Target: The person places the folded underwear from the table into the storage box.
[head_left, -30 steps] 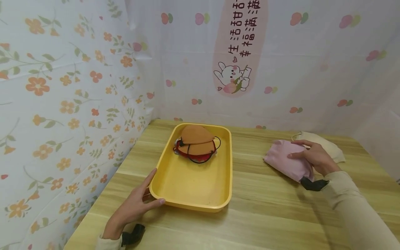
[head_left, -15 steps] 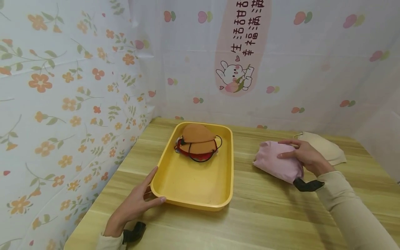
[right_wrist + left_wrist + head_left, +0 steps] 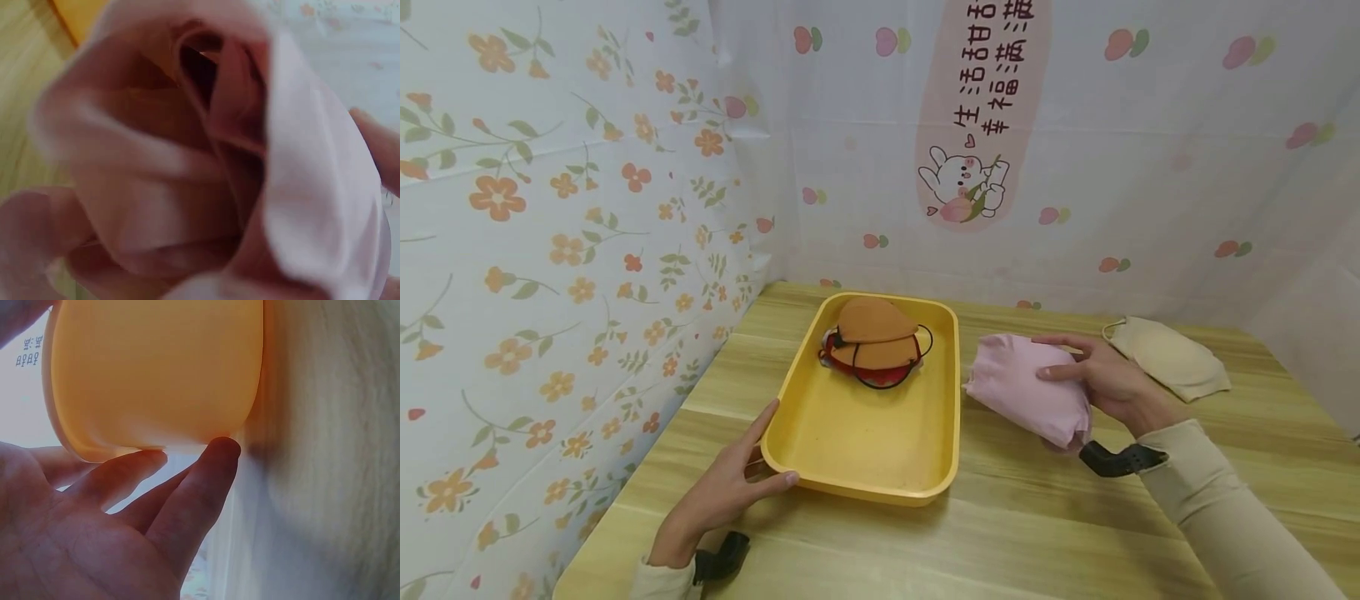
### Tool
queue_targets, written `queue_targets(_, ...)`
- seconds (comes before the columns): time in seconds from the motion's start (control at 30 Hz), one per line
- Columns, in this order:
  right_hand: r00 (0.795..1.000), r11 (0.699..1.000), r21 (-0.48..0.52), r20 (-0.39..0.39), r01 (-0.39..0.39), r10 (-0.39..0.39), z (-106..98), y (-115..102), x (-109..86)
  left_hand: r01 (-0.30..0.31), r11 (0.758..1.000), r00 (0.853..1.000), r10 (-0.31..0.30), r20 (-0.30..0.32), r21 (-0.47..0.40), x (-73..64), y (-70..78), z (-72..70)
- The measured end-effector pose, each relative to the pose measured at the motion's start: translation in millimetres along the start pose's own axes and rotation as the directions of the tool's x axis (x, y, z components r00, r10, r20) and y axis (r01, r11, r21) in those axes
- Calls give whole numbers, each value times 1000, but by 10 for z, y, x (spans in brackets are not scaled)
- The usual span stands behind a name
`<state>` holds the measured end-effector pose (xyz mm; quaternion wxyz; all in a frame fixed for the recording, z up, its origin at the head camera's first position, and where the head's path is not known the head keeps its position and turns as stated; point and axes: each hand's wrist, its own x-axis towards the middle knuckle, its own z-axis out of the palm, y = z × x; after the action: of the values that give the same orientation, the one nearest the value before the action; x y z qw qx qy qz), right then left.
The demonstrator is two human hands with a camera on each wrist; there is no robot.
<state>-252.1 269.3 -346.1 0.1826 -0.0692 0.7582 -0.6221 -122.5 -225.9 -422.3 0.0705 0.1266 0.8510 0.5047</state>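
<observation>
My left hand [image 3: 718, 492] holds the near left corner of a yellow tray [image 3: 865, 493], thumb at the front rim and forefinger along the side. In the left wrist view, several fingertips press against the outer wall of the tray [image 3: 156, 369]. My right hand [image 3: 1108, 379] grips a folded pink cloth piece [image 3: 1022, 387] just right of the tray, thumb and forefinger on top. The right wrist view shows loose layers and hollow folds of the pink cloth [image 3: 319, 169]. Inside the tray's far end lie brown cloth masks [image 3: 880, 333] with black ear loops.
Behind the right hand lies a beige cloth mask [image 3: 1172, 358] with a thin loop. Red fabric [image 3: 868, 375] shows under the brown masks. A flowered curtain [image 3: 572, 250] borders the wooden table [image 3: 1000, 550] on the left; another sheet hangs behind it.
My right hand has moved left with the pink cloth piece, bringing it up beside the tray and uncovering more of the beige mask. The left hand keeps its place on the tray.
</observation>
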Motion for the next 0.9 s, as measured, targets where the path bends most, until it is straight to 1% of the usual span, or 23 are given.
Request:
queue_targets(0.17, 1000, 1000, 28, -10, -4, 5, 156, -107, -25, -5, 1000, 1000, 5, 2, -1, 6, -2, -4)
queue_targets(0.23, 1000, 998, 55, -7, -2, 3, 218, -143, -33, -7, 1000, 1000, 7, 4, -3, 9, -3, -5)
queue_targets(0.4, 999, 995, 99, 41, 14, -18, 398, -217, -46, 1, 1000, 1000, -1, 9, -8, 7, 6, -8)
queue_targets(0.57, 992, 987, 147, 101, 58, -74, 608, -249, -38, 1, 1000, 1000, 0, 13, -12, 3, 7, -14)
queue_targets(0.7, 990, 985, 160, 109, 71, -89, 770, -227, -8, -7, 1000, 1000, 8, 22, -16, 3, 0, -9)
queue_targets(0.9, 986, 980, 186, 140, 67, -94, 1001, -230, 77, 7, 1000, 1000, -7, 17, -14, 1, 7, -8)
